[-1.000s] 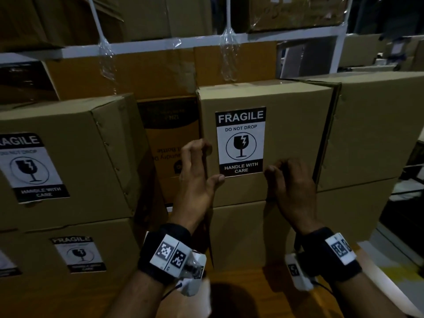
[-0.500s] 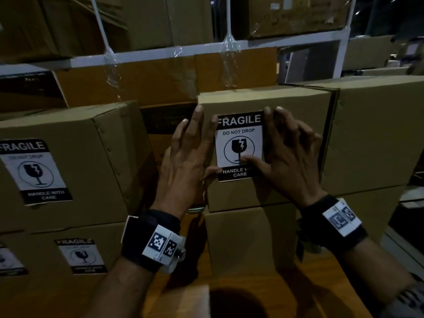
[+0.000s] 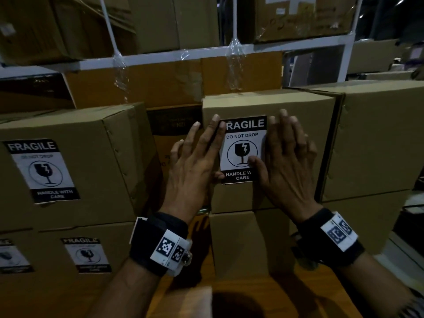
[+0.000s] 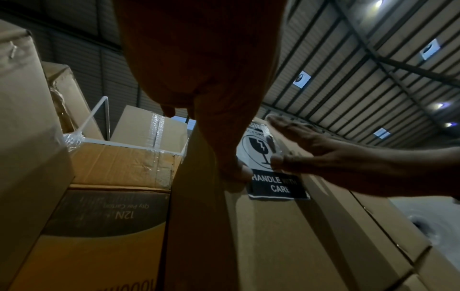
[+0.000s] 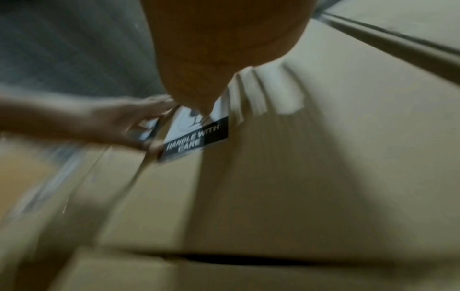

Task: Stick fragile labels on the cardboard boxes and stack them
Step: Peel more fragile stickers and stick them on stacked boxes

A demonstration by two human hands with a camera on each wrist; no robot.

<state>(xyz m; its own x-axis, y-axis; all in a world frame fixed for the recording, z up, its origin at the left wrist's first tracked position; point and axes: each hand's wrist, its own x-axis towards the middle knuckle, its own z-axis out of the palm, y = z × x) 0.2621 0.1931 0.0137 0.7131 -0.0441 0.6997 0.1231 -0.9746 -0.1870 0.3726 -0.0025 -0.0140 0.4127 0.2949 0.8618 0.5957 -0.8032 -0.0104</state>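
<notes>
A black-and-white fragile label (image 3: 241,143) sticks on the front of the top middle cardboard box (image 3: 298,106), which stands on another box (image 3: 243,244). My left hand (image 3: 197,161) lies flat with straight fingers along the label's left edge. On the label's right side my right hand (image 3: 284,159) presses flat, its thumb on the glass symbol. The left wrist view shows the label (image 4: 273,177) with my right hand (image 4: 323,157) on it. In the blurred right wrist view, the label (image 5: 196,137) and my left hand (image 5: 119,122) appear.
To the left stand stacked boxes with fragile labels (image 3: 43,171) (image 3: 87,255). A larger plain box (image 3: 376,138) stands at the right. A white shelf rail (image 3: 183,56) with more cartons runs above. A wooden surface (image 3: 252,299) lies below the boxes.
Both hands rose from the label's lower corners to lie flat along its two sides. In the last half second the left hand's fingers slid closer onto the label's left edge.
</notes>
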